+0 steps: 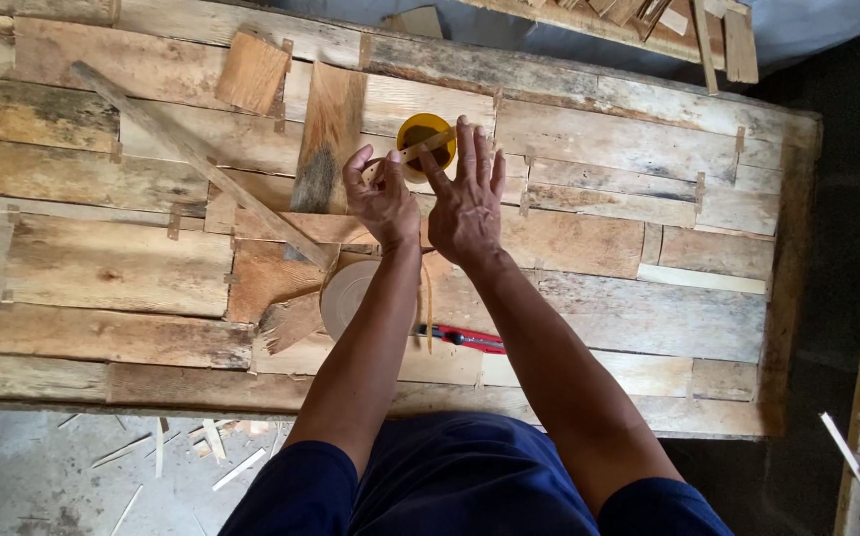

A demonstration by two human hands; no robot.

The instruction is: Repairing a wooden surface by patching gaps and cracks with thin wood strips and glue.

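At the bottom of the frame are my knees in dark blue trousers, and both forearms run up from there toward the middle. Just past the near edge of the rough table of patched, weathered planks lies a red-handled utility knife, right of centre, between my arms. Left of it, partly behind my left forearm, sits a pale round roll of thin wood strip, with a loose end hanging down beside the knife. A long grey batten slants from the upper left down to that roll.

Further up, at the centre, my left hand pinches the end of a thin light wooden strip between thumb and fingertips. My right hand is spread open, fingers fanned, its index finger touching the same strip. Right behind the strip stands a small round yellow cup with dark contents. A short reddish board piece lies upper left.
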